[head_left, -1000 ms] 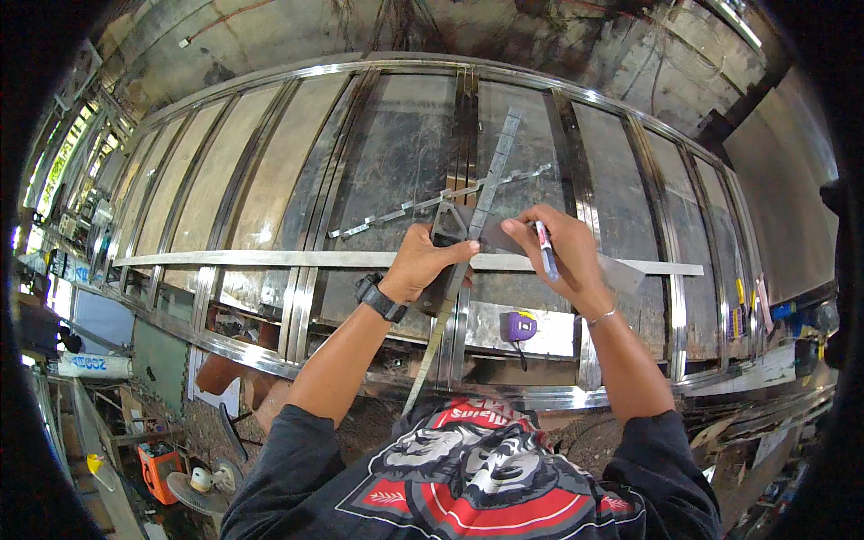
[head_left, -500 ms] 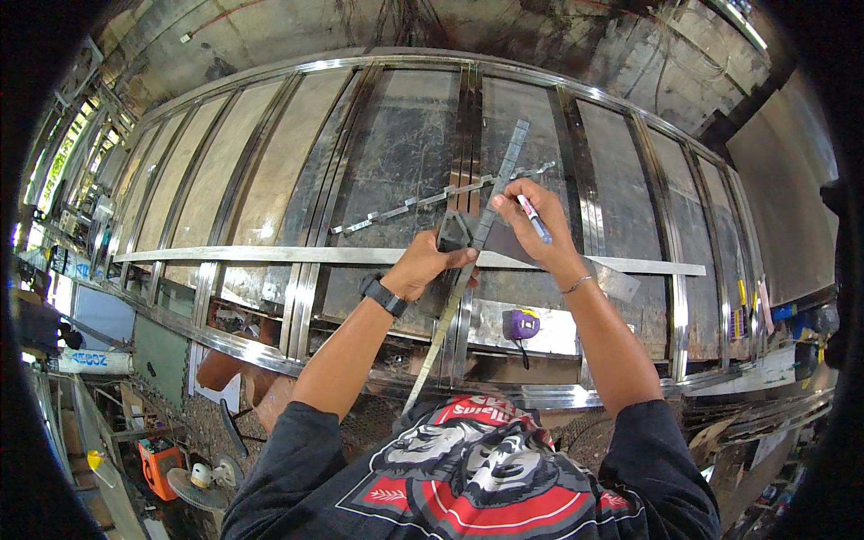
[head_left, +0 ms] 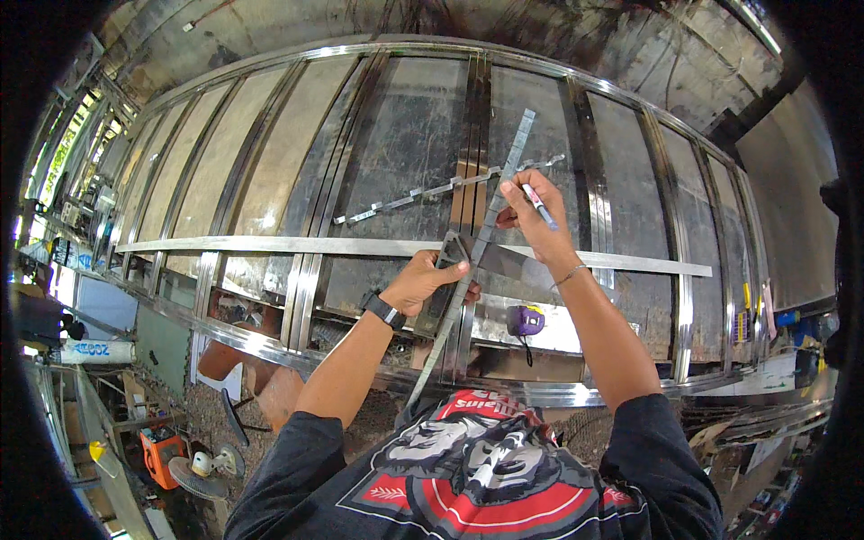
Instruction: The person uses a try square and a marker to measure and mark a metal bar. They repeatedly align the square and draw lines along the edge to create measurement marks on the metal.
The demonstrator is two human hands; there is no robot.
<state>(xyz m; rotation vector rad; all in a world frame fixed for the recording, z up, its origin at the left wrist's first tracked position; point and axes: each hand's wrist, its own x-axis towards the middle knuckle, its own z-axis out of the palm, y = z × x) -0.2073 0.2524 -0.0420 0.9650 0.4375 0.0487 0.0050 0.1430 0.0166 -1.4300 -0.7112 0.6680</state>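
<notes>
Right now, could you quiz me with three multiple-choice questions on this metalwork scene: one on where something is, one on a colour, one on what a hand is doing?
1. Where does the tape measure lie?
A. on the frame's lower part, between the two forearms
B. on the floor by the orange machine
C. in the left hand

2. What colour is the tape measure's case?
A. green
B. purple
C. white

3. What is the right hand doing?
A. hanging empty
B. gripping a hammer
C. holding a marker pen at the long metal strip

Answers: 1 A, it rests on the steel frame below the hands. 2 B, its case shows purple. 3 C, the pen sits in the fingers against the strip, while the left hand presses the strip down.
</notes>
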